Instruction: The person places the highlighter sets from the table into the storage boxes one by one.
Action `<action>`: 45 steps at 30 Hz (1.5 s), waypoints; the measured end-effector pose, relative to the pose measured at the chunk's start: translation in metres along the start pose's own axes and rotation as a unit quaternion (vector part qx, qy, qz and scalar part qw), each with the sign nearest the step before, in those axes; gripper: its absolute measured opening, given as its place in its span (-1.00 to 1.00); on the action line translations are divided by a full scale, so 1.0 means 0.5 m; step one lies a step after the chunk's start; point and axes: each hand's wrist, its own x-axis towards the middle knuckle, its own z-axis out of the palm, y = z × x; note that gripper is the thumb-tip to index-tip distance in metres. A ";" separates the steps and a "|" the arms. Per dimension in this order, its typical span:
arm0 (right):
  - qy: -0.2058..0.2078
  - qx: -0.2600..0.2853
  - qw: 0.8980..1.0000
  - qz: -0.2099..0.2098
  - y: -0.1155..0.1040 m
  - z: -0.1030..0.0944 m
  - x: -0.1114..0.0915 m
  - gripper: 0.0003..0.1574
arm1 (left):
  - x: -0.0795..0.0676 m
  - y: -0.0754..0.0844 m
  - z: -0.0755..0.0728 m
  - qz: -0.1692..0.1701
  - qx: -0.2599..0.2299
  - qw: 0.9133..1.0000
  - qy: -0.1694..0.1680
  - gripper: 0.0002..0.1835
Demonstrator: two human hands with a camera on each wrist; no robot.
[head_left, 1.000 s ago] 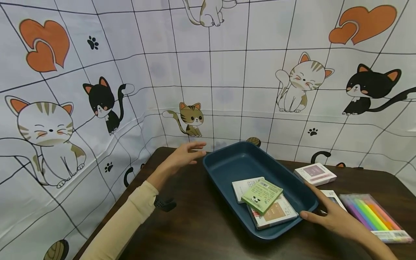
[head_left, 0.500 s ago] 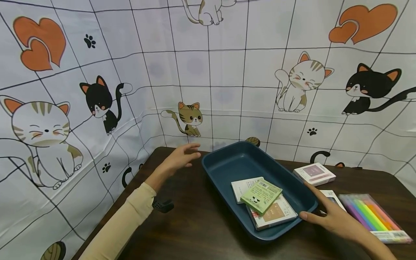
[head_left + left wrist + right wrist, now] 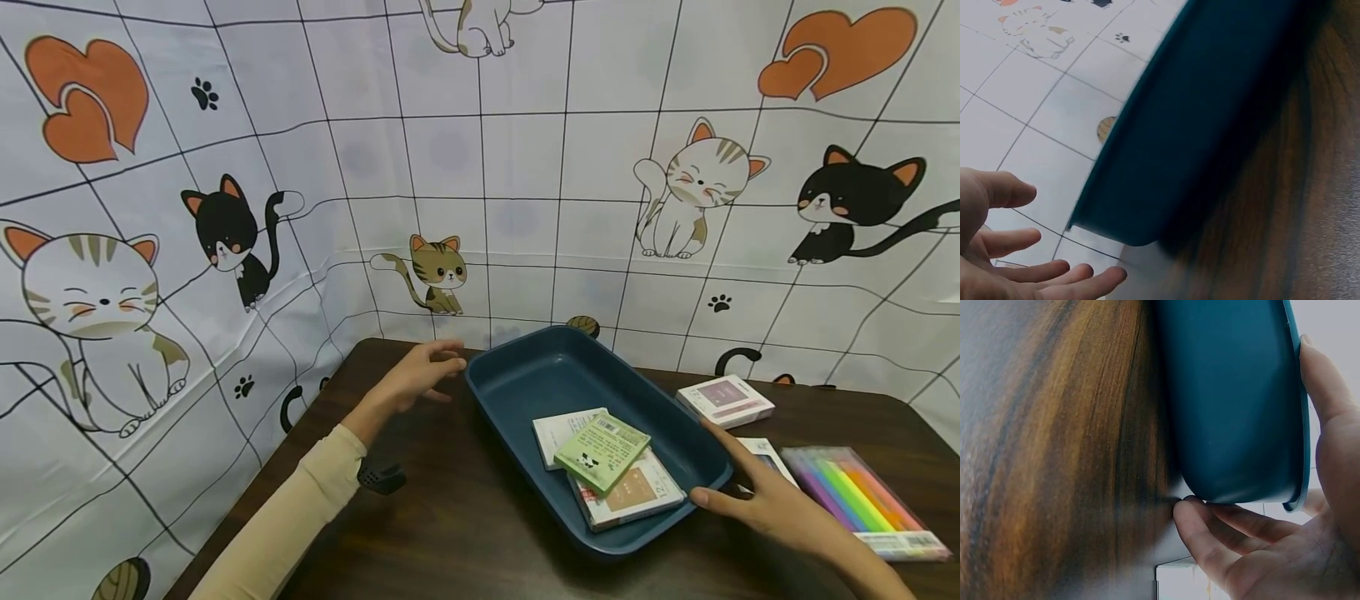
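Observation:
A dark blue rectangular tray lies slanted across the dark wooden table. My right hand grips its near right corner; in the right wrist view the thumb is at the rim and the fingers curve under the corner. My left hand is apart from the tray, beside its far left corner, with loosely bent fingers holding nothing. In the tray a small green packet with a cat print lies over a white box with a tan panel and another flat white packet.
Right of the tray are a white box with a pinkish panel, another white box partly hidden by the right hand, and a clear pack of rainbow-coloured pens. A white cat-print cloth hangs behind and along the left of the table.
My left hand has moved slightly left, away from the tray's rim, and its fingers have bent a little more. The right hand and the tray have stayed in place.

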 end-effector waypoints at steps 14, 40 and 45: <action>-0.003 0.006 1.000 -0.001 -0.004 -0.006 0.005 0.15 | 0.005 -0.016 0.012 -0.018 0.033 0.999 0.005 -0.41; -0.007 0.003 1.000 0.011 -0.004 -0.004 0.001 0.17 | 0.029 -0.038 0.030 -0.058 -0.111 0.992 -0.021 -0.44; -0.005 0.002 1.000 0.007 -0.005 -0.004 -0.001 0.18 | 0.040 -0.052 0.040 -0.065 -0.174 0.982 -0.044 -0.43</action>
